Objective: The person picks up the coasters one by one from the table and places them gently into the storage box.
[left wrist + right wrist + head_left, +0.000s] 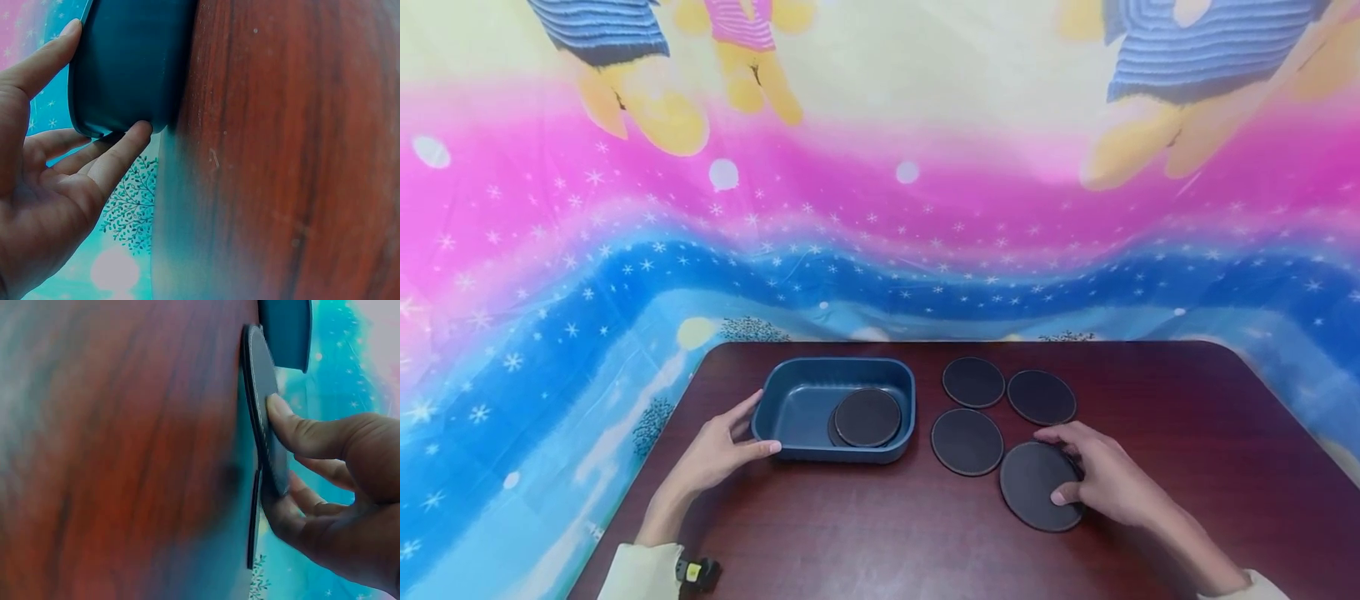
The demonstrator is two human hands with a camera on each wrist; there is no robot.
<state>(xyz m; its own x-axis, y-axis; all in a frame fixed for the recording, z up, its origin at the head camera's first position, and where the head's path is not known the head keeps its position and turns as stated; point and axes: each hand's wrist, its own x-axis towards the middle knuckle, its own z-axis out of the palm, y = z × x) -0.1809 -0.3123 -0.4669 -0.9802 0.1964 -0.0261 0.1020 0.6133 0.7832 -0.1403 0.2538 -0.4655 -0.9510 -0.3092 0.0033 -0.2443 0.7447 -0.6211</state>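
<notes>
A dark blue, rounded rectangular container [790,455] stands toward the left of the table. My left hand [718,447] holds its near left corner, thumb on the rim and fingers against the end wall, as the left wrist view shows. Inside, at the right end, a round black coaster [867,417] overlaps another below it. My right hand [1108,477] pinches a black coaster [1033,492] with a stitched edge, thumb on its upper face and fingers around the far edge. In the right wrist view this coaster [265,375] is tilted close over the table.
Three more black coasters lie on the table right of the container: one at the back [973,382], one farther right [1041,397] and one nearer [967,442]. The dark red wooden table [865,533] ends at a patterned cloth backdrop [910,225].
</notes>
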